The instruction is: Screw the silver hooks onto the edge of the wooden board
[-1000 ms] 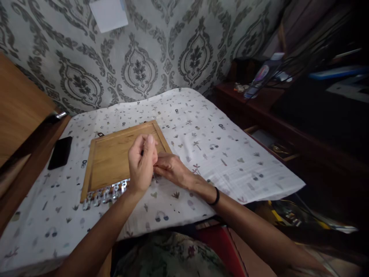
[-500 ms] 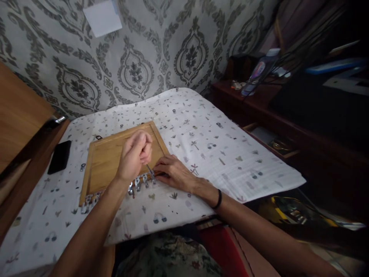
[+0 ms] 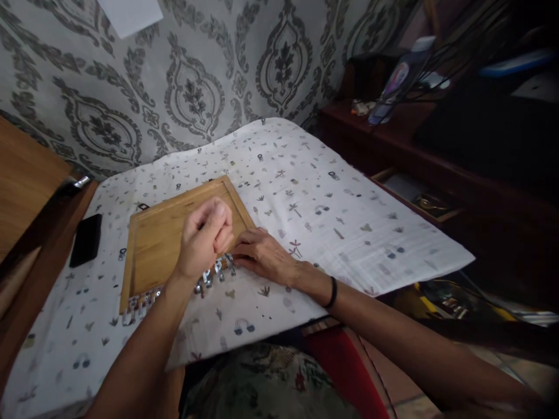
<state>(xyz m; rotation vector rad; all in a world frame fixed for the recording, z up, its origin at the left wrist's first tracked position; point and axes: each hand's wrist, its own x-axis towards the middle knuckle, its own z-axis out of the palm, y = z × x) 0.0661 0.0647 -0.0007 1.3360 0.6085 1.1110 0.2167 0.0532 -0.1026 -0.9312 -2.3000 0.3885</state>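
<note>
A shallow wooden tray lies on a white patterned cloth. A row of small metal hooks runs along its near edge. My left hand hovers over the tray's near right part, fingers curled into a pinch on something too small to make out. Lying flat on the cloth at the tray's near right corner, my right hand presses its fingertips together at the end hooks. A black band sits on that wrist.
A black phone lies on the cloth left of the tray. A wooden panel stands at far left. Behind is a patterned wall. A dark wooden sideboard with a bottle and clutter stands to the right.
My left hand has dropped from upright to lower over the tray's near edge. My right hand has stayed at the tray's corner. The view has shifted slightly.
</note>
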